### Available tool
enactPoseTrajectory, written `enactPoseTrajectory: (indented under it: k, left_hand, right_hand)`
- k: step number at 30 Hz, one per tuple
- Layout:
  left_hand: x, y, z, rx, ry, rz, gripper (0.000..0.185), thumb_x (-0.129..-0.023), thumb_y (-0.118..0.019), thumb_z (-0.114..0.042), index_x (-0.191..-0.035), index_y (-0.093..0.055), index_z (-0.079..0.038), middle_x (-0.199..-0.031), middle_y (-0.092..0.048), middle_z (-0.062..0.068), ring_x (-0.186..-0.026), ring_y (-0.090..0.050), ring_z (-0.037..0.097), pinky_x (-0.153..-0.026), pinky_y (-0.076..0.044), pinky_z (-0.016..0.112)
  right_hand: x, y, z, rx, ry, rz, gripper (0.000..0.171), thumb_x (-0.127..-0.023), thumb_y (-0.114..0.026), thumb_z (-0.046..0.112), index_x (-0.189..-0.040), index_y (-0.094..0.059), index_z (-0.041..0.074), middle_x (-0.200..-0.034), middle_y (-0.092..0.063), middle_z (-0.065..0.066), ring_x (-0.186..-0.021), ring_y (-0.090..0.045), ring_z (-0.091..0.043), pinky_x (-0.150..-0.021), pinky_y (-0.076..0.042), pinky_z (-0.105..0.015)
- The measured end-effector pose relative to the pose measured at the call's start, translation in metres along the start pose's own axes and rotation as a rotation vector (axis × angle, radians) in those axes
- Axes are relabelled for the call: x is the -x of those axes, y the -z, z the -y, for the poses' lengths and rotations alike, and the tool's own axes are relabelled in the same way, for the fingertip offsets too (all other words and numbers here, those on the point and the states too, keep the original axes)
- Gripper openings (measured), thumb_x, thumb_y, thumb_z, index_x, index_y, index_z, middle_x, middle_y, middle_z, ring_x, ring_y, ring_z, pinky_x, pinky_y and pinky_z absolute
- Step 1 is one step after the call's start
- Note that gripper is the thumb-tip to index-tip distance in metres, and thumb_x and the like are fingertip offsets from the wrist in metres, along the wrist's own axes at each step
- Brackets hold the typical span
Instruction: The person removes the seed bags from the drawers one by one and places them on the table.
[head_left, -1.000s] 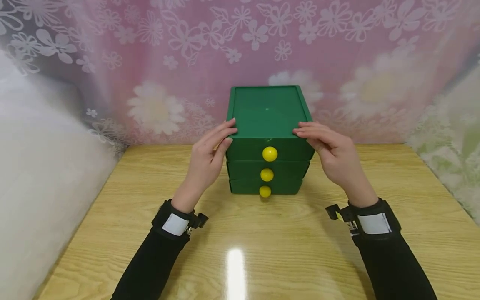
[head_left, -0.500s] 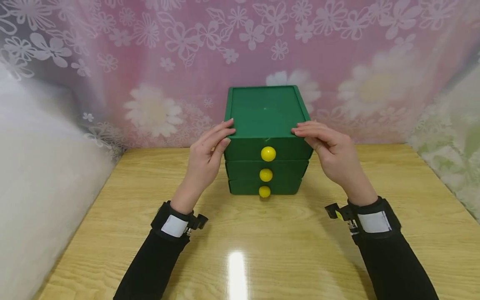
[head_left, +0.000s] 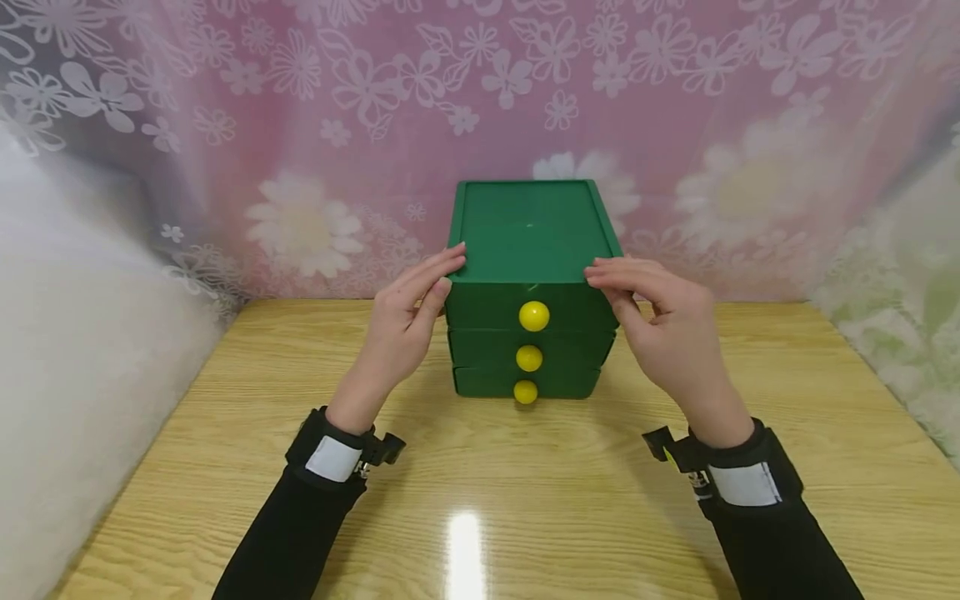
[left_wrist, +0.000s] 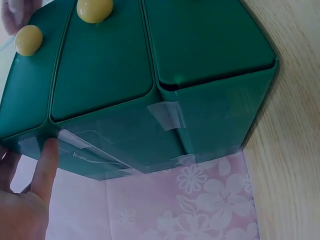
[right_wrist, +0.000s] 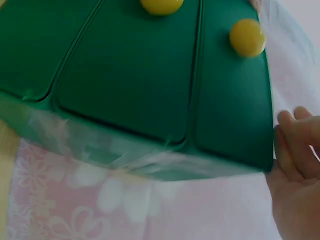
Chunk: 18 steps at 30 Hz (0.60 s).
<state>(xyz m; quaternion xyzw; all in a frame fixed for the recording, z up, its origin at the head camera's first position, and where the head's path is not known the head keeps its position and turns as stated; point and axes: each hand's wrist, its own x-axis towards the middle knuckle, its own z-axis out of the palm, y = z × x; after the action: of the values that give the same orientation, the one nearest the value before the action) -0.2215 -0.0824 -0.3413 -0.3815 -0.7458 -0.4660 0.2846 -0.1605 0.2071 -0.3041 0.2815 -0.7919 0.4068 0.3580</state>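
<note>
A green box (head_left: pixel 528 233) with three stacked drawers stands at the back middle of the wooden table (head_left: pixel 480 475). Each drawer front carries a yellow knob: top (head_left: pixel 533 316), middle (head_left: pixel 528 357), bottom (head_left: pixel 525 391). All three drawers look closed. My left hand (head_left: pixel 448 271) touches the box's top left front corner with nearly straight fingers. My right hand (head_left: pixel 609 287) rests the same way on the top right front corner. In the left wrist view a finger (left_wrist: pixel 46 165) lies against the green box (left_wrist: pixel 165 60), whose side bears clear tape. In the right wrist view, fingertips (right_wrist: pixel 295 135) meet the box (right_wrist: pixel 150 75) at its edge.
A pink flowered curtain (head_left: pixel 337 125) hangs right behind the box. White fabric (head_left: pixel 75 333) borders the table's left side and pale flowered cloth (head_left: pixel 900 333) its right. Bare tabletop lies between the box and me.
Both hands stay on the box's top front corners. The whole scene sits slightly lower in the head view; the box itself shows no clear movement.
</note>
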Motion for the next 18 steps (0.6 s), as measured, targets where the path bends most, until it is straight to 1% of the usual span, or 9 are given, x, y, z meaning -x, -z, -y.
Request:
enactPoseTrajectory:
  k: [2, 4, 5, 7, 9, 11, 15, 18]
  left_hand:
    - [0.0, 0.001, 0.0, 0.02, 0.014, 0.005, 0.034, -0.105, -0.048, -0.008, -0.137, -0.061, -0.005, -0.145, -0.054, 0.0, -0.136, -0.046, 0.016, -0.103, -0.045, 0.033]
    - [0.001, 0.001, 0.0, 0.037, 0.027, 0.01, 0.034, -0.107, -0.047, -0.012, -0.137, -0.06, -0.006, -0.146, -0.053, -0.001, -0.137, -0.046, 0.016, -0.102, -0.045, 0.033]
    - [0.001, 0.002, 0.0, 0.046, 0.032, 0.011, 0.034, -0.107, -0.047, -0.014, -0.137, -0.06, -0.006, -0.146, -0.053, -0.001, -0.137, -0.045, 0.016, -0.102, -0.045, 0.033]
    - [0.0, 0.002, -0.001, 0.057, 0.035, 0.012, 0.034, -0.107, -0.046, -0.014, -0.137, -0.06, -0.005, -0.145, -0.053, 0.0, -0.137, -0.046, 0.016, -0.106, -0.043, 0.034]
    - [0.0, 0.002, -0.001, 0.059, 0.034, 0.013, 0.034, -0.107, -0.046, -0.012, -0.137, -0.06, -0.005, -0.145, -0.053, 0.001, -0.136, -0.046, 0.016, -0.106, -0.042, 0.034]
    - [0.0, 0.003, -0.001, 0.063, 0.035, 0.015, 0.034, -0.106, -0.047, -0.009, -0.137, -0.061, -0.005, -0.146, -0.053, 0.001, -0.137, -0.046, 0.016, -0.106, -0.042, 0.034]
    - [0.0, 0.003, -0.001, 0.073, 0.046, 0.015, 0.034, -0.107, -0.046, -0.013, -0.136, -0.061, -0.006, -0.146, -0.053, -0.001, -0.136, -0.046, 0.016, -0.103, -0.045, 0.033]
    - [0.001, 0.002, -0.001, 0.082, 0.056, 0.014, 0.035, -0.108, -0.045, -0.02, -0.136, -0.062, -0.006, -0.145, -0.053, -0.002, -0.136, -0.046, 0.016, -0.1, -0.048, 0.033]
  right_hand:
    - [0.0, -0.003, 0.006, 0.015, 0.078, -0.037, 0.023, -0.086, -0.067, -0.014, -0.1, -0.078, 0.001, -0.108, -0.074, -0.007, -0.11, -0.066, -0.019, -0.087, -0.05, -0.021]
    - [0.001, -0.007, 0.01, 0.029, 0.144, -0.062, 0.02, -0.086, -0.066, -0.012, -0.098, -0.078, 0.001, -0.104, -0.074, -0.008, -0.103, -0.067, -0.02, -0.082, -0.05, -0.021]
    - [0.002, -0.009, 0.012, 0.029, 0.165, -0.068, 0.02, -0.086, -0.066, -0.01, -0.098, -0.078, 0.001, -0.102, -0.074, -0.008, -0.097, -0.068, -0.019, -0.077, -0.049, -0.019]
    - [0.003, -0.012, 0.015, 0.024, 0.176, -0.075, 0.019, -0.086, -0.067, -0.009, -0.097, -0.078, 0.002, -0.097, -0.075, -0.008, -0.087, -0.068, -0.018, -0.07, -0.046, -0.018]
    - [0.005, -0.015, 0.016, 0.027, 0.165, -0.059, 0.02, -0.085, -0.066, -0.01, -0.097, -0.077, 0.002, -0.093, -0.074, -0.008, -0.077, -0.067, -0.016, -0.065, -0.044, -0.017]
    - [0.007, -0.018, 0.015, 0.052, 0.129, -0.016, 0.021, -0.086, -0.067, -0.01, -0.101, -0.076, 0.002, -0.091, -0.074, -0.007, -0.072, -0.068, -0.014, -0.065, -0.046, -0.016]
    - [0.01, -0.022, 0.01, 0.149, 0.02, 0.111, 0.025, -0.093, -0.067, -0.001, -0.117, -0.071, 0.004, -0.089, -0.073, -0.003, -0.069, -0.068, -0.01, -0.061, -0.051, -0.022]
    - [0.011, -0.023, 0.007, 0.181, -0.028, 0.173, 0.029, -0.095, -0.067, 0.005, -0.124, -0.068, 0.006, -0.087, -0.072, -0.003, -0.069, -0.067, -0.009, -0.059, -0.053, -0.028]
